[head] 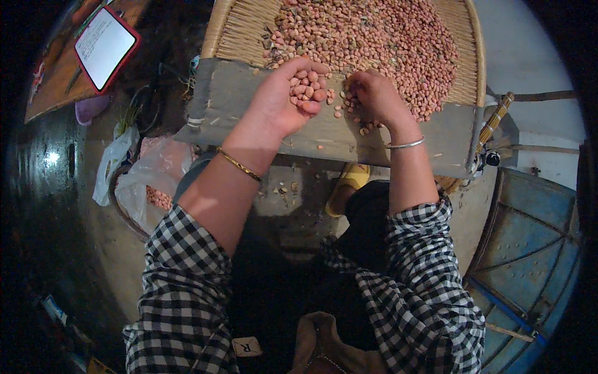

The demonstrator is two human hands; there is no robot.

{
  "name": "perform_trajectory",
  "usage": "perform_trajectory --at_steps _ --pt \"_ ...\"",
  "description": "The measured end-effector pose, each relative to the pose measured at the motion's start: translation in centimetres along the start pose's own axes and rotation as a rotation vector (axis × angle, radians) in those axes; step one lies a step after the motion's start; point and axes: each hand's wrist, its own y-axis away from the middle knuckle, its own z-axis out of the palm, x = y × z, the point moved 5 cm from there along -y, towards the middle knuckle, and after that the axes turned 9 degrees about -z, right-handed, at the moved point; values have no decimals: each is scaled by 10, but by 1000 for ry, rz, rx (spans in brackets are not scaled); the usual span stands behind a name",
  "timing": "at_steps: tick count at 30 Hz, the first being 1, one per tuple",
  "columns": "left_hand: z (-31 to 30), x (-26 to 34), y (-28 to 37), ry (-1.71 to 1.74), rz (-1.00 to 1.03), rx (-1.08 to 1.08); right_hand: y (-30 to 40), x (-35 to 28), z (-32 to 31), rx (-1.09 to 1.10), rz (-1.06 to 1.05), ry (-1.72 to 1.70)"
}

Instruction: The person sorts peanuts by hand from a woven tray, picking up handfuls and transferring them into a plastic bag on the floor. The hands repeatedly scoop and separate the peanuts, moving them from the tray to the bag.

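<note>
My left hand (287,96) is cupped, palm up, around a small heap of shelled peanuts (306,86). It hovers over the front part of a woven winnowing basket (243,35). My right hand (377,96) is to its right, knuckles up, with the fingers curled down at the edge of the peanut pile (369,37). Its fingertips are hidden, so whether they pinch a kernel does not show. Loose kernels (337,112) lie between the two hands on the grey front strip (243,112) of the basket.
At left, a clear plastic bag (140,196) holds pink peanuts, beside a white plastic bag (110,163). A red-framed tablet (106,49) lies on a wooden surface. Bundled straw, perhaps a broom (495,121), and a blue metal panel (528,243) are at right. Below the basket is a yellow slipper (350,182).
</note>
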Motion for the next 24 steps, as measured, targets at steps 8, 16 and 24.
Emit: perform_trajectory --at_steps 8,16,24 --pt "-2 3 3 -12 39 42 14 -1 -7 18 43 -184" --pt "0 -1 -4 -18 20 -2 10 -24 6 80 -37 -22" --pt "-2 -4 -5 -32 38 58 4 -32 8 103 -7 -64"
